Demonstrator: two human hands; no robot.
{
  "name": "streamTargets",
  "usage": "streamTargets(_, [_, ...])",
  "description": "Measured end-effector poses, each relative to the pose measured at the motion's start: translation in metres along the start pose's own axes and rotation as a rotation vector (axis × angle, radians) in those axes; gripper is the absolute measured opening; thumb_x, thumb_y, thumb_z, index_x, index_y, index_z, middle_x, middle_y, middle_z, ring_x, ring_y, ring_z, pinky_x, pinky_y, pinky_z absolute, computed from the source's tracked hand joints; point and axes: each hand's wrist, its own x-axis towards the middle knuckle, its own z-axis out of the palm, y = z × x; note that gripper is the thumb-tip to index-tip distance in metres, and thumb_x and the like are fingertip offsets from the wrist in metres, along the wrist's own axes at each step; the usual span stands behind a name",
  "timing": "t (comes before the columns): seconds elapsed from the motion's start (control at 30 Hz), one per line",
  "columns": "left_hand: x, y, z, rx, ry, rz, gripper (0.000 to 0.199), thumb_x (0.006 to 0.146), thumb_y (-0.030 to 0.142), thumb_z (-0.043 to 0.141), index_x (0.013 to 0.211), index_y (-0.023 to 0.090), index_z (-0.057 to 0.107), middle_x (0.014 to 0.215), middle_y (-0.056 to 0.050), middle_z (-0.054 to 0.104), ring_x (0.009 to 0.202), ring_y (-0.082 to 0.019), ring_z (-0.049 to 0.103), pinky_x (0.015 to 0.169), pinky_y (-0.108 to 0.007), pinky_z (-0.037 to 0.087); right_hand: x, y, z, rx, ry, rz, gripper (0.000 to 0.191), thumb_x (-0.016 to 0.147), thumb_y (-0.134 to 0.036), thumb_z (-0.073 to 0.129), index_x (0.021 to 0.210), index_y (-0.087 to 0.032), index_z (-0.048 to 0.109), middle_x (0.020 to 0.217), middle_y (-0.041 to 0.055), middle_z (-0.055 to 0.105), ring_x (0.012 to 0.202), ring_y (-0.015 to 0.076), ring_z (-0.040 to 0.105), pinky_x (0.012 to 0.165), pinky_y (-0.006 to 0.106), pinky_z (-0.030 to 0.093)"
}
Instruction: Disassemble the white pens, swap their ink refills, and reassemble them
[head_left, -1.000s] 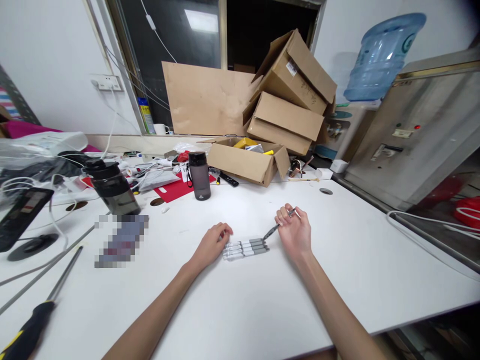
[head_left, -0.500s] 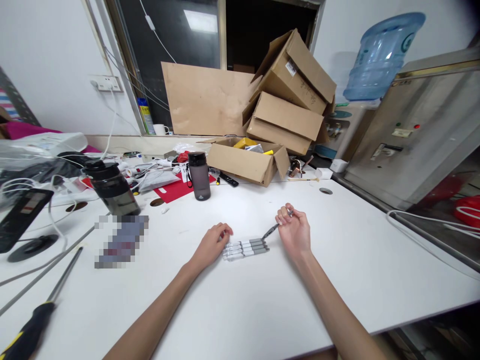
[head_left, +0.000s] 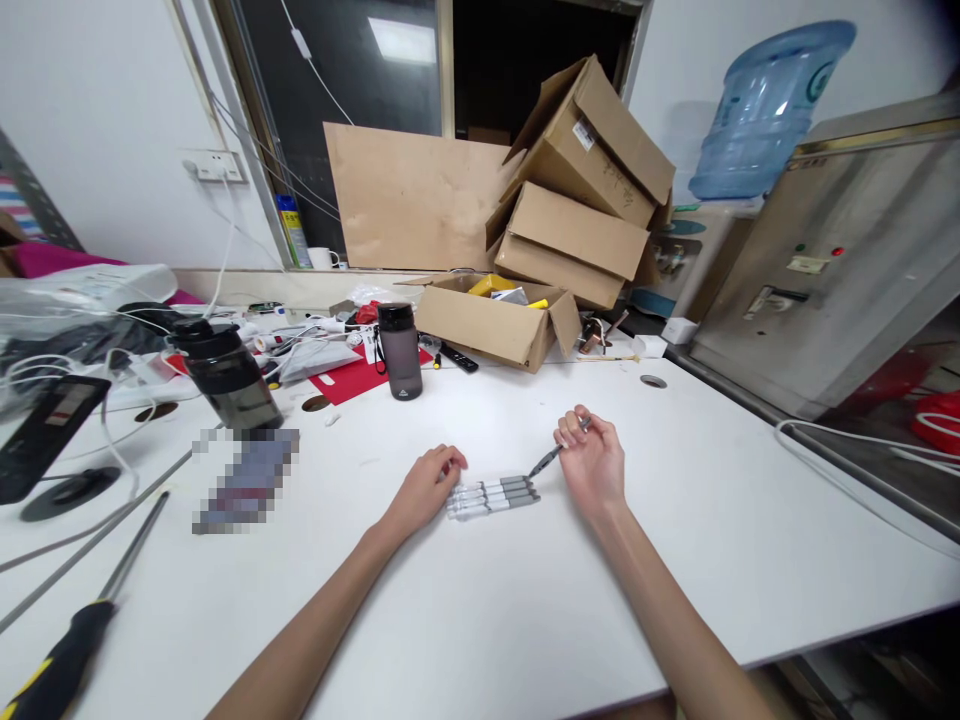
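Observation:
A row of several white-and-grey pens (head_left: 495,496) lies flat on the white table, in what looks like a clear plastic sleeve. My left hand (head_left: 429,488) rests at the row's left end, its fingers curled onto the sleeve and hiding that end. To the right of the row, my right hand (head_left: 592,462) is closed round a single dark grey pen (head_left: 546,460). This pen slants down to the left, and its lower end is just by the right ends of the lying pens; I cannot tell whether they touch.
At the left are a screwdriver (head_left: 112,590), a blurred-out flat item (head_left: 251,482) and a dark bottle (head_left: 229,380). Behind the pens stand a grey bottle (head_left: 401,355) and an open cardboard box (head_left: 480,325). The table's front edge (head_left: 847,632) is at lower right.
The pen in my right hand has moved slightly up and to the right, with its lower end a little farther from the row. My left hand has stayed in place.

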Motion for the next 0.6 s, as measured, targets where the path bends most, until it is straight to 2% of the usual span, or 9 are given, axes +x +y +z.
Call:
streamTargets(0.23, [-0.001,0.004,0.001,-0.021,0.055,-0.002,0.021,0.093,0.019,0.045,0.097,0.023,0.066,0.090,-0.003,0.062,0.087,-0.022,0.057,0.078,-0.034,0.044,0.000,0.000,0.001,-0.022,-0.003,-0.027,0.015,0.093,-0.028,0.049,0.080,-0.022,0.055,0.068,-0.0040,0.026,0.058,0.0144,0.032,0.057,0.027,0.040])
streamTargets(0.4, [-0.002,0.021,-0.003,-0.103,0.096,0.038,0.020,0.095,0.020,0.046,0.097,0.024,0.066,0.098,-0.004,0.066,0.093,-0.022,0.059,0.080,-0.033,0.045,0.002,0.005,-0.004,-0.130,-0.028,-0.016,0.012,0.088,-0.028,0.051,0.078,-0.024,0.052,0.064,-0.0037,0.030,0.058,0.0159,0.035,0.060,0.030,0.040])
streamTargets(0.47, [-0.002,0.030,-0.005,-0.140,0.086,0.061,0.019,0.096,0.021,0.048,0.097,0.024,0.066,0.098,-0.004,0.066,0.093,-0.021,0.059,0.077,-0.031,0.045,0.002,0.009,-0.005,-0.247,-0.043,-0.036,0.009,0.087,-0.029,0.054,0.080,-0.024,0.055,0.065,-0.0023,0.040,0.062,0.0165,0.041,0.063,0.030,0.040])
streamTargets(0.6, [-0.002,0.043,-0.005,-0.206,0.069,0.094,0.016,0.097,0.024,0.050,0.098,0.023,0.066,0.100,-0.003,0.068,0.090,-0.019,0.060,0.082,-0.031,0.046,-0.002,0.020,-0.006,-0.621,-0.143,-0.104,0.009,0.090,-0.032,0.062,0.088,-0.025,0.059,0.077,0.0001,0.060,0.074,0.0176,0.052,0.074,0.031,0.041])
